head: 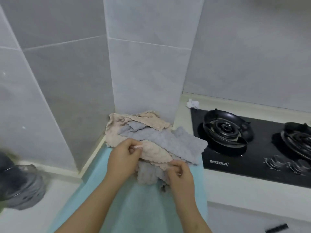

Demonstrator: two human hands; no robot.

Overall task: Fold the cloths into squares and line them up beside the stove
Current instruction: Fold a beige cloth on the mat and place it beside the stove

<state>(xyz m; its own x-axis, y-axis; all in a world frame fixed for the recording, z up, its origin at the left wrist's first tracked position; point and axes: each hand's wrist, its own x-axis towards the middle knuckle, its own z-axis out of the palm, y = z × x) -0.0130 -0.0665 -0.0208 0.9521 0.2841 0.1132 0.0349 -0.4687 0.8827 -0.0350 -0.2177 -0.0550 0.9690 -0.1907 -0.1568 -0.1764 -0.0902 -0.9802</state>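
A loose heap of beige and grey cloths [143,132] lies in the corner where the counter meets the tiled pillar, just left of the black gas stove [252,145]. The top beige cloth [154,153] is pinched by both hands. My left hand [123,158] grips its upper left corner. My right hand [180,175] grips its lower right edge. A grey cloth [181,142] spreads from the heap over the stove's left edge. Another grey cloth [147,174] hangs bunched between my hands.
A light blue mat [134,207] covers the counter under my arms. A crumpled white paper [192,103] sits behind the stove. A blurred dark object [18,185] stands at the left. Tiled walls close off the back. Stove knobs [286,163] face the front.
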